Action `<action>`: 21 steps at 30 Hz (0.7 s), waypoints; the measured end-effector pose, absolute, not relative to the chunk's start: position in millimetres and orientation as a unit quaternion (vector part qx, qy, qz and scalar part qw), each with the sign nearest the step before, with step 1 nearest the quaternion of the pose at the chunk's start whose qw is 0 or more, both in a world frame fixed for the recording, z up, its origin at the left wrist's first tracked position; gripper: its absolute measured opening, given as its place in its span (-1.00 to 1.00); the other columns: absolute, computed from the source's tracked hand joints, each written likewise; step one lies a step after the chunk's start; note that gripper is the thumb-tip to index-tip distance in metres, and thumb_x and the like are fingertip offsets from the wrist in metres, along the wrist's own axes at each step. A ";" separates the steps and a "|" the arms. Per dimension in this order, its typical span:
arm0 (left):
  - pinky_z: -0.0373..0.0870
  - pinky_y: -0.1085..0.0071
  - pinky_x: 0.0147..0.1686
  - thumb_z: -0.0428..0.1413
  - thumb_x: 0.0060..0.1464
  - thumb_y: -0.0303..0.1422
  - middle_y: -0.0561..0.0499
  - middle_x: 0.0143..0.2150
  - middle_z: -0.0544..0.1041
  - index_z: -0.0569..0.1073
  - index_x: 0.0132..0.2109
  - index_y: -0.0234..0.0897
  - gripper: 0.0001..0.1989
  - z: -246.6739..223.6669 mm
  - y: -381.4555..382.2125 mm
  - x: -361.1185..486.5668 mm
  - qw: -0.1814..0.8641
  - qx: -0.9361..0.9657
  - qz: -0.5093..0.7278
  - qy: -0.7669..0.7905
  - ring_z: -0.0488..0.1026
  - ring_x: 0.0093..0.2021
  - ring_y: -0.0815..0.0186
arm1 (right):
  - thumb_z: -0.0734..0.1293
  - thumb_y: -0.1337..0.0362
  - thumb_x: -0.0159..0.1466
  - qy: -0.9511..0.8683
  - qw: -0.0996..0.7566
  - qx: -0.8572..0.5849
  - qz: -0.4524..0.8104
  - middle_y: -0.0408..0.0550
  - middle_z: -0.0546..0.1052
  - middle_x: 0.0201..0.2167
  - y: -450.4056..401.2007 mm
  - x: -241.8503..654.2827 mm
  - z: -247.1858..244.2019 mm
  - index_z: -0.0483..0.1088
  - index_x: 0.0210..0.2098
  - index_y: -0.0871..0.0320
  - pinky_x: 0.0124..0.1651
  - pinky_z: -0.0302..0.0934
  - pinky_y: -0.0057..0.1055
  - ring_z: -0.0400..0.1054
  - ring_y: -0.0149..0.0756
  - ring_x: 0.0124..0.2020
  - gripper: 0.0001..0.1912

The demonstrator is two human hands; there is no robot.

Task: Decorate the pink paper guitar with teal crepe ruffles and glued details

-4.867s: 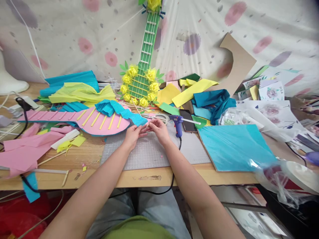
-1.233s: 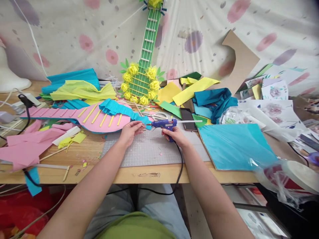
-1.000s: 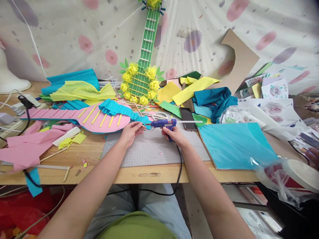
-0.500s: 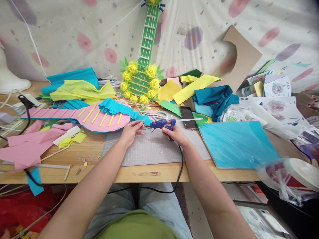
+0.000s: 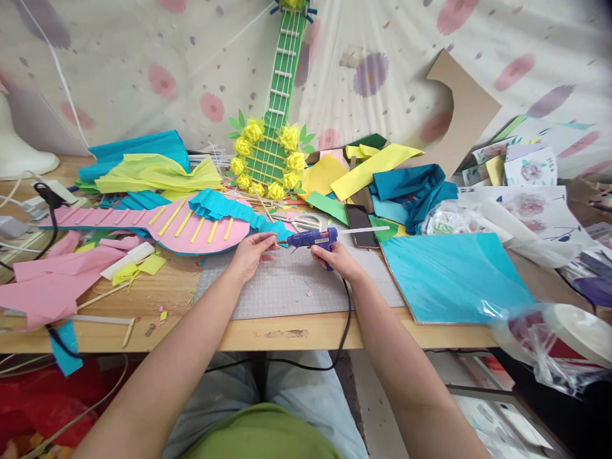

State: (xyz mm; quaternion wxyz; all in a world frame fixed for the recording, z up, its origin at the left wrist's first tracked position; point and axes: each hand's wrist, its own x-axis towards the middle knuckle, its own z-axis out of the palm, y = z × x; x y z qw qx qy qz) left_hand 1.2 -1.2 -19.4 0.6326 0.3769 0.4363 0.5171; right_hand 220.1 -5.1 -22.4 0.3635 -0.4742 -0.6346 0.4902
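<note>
Wooden desk (image 5: 268,333): one purple glue gun (image 5: 312,239), held in right grip (image 5: 336,258), gridded mat (image 5: 287,290) beneath; one small piece (image 5: 277,245), too fine to identify, seemingly pinched in left grip (image 5: 249,256); blue crepe strip (image 5: 215,205) laid just beyond; nozzle (image 5: 284,242) best kept off skin

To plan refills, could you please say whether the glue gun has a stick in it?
In: a white stick juts rearward from the glue gun.

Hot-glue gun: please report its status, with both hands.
Right hand grips hot-glue gun, nozzle toward left hand. Left hand pinched near blue crepe-paper strip; contents unclear. Scissors, smartphone just beyond.
</note>
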 end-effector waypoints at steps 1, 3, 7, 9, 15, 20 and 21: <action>0.36 0.57 -0.61 0.28 -0.29 -0.30 0.03 -0.43 0.46 0.48 -0.28 -0.36 -0.65 -19.1 -1.3 1.4 0.633 0.377 0.516 0.437 0.42 -0.42 0.41 | 0.29 -0.09 0.05 -0.635 0.363 -0.475 0.489 -0.21 0.23 -0.70 -5.5 219.8 -21.7 0.25 -0.59 0.17 -0.61 -0.07 -0.49 0.05 -0.53 -0.68 -0.58; 0.37 0.56 -0.61 0.28 -0.30 -0.30 0.03 -0.45 0.45 0.48 -0.29 -0.36 -0.65 -18.4 -1.7 1.7 0.633 0.378 0.512 0.440 0.42 -0.42 0.41 | 0.29 -0.09 0.04 -0.636 0.360 -0.479 0.486 -0.22 0.22 -0.72 -6.3 219.4 -20.0 0.24 -0.60 0.17 -0.61 -0.07 -0.49 0.05 -0.53 -0.68 -0.57; 0.37 0.56 -0.61 0.29 -0.31 -0.29 0.03 -0.49 0.45 0.48 -0.31 -0.37 -0.65 -17.3 -2.5 1.7 0.636 0.382 0.504 0.441 0.41 -0.44 0.41 | 0.29 -0.10 0.04 -0.636 0.358 -0.482 0.484 -0.22 0.23 -0.71 -7.1 219.1 -17.8 0.24 -0.59 0.17 -0.60 -0.06 -0.49 0.06 -0.54 -0.68 -0.57; 0.36 0.55 -0.61 0.29 -0.32 -0.28 0.03 -0.49 0.45 0.48 -0.31 -0.37 -0.64 -17.1 -2.7 1.4 0.637 0.388 0.499 0.441 0.41 -0.45 0.41 | 0.29 -0.11 0.03 -0.634 0.360 -0.484 0.484 -0.22 0.24 -0.70 -6.6 219.7 -18.0 0.24 -0.59 0.17 -0.60 -0.05 -0.50 0.06 -0.54 -0.68 -0.56; 0.36 0.55 -0.60 0.28 -0.30 -0.28 0.02 -0.46 0.46 0.49 -0.30 -0.36 -0.65 -17.5 -3.0 0.7 0.640 0.406 0.485 0.435 0.40 -0.45 0.42 | 0.27 -0.10 0.06 -0.643 0.357 -0.481 0.477 -0.22 0.22 -0.72 -5.1 222.3 -19.4 0.23 -0.60 0.17 -0.60 -0.05 -0.49 0.06 -0.53 -0.68 -0.56; 0.36 0.55 -0.60 0.27 -0.28 -0.29 0.02 -0.47 0.45 0.49 -0.29 -0.37 -0.66 -16.7 -3.6 0.9 0.642 0.415 0.475 0.436 0.39 -0.46 0.43 | 0.27 -0.09 0.07 -0.645 0.363 -0.474 0.477 -0.21 0.22 -0.72 -6.1 222.5 -17.9 0.23 -0.61 0.16 -0.59 -0.06 -0.48 0.06 -0.52 -0.67 -0.57; 0.36 0.55 -0.60 0.27 -0.28 -0.29 0.02 -0.47 0.45 0.49 -0.28 -0.36 -0.65 -16.5 -3.7 0.8 0.642 0.417 0.474 0.436 0.39 -0.46 0.43 | 0.27 -0.09 0.07 -0.643 0.365 -0.474 0.479 -0.21 0.22 -0.72 -6.4 222.4 -17.5 0.23 -0.60 0.16 -0.59 -0.06 -0.48 0.06 -0.52 -0.67 -0.57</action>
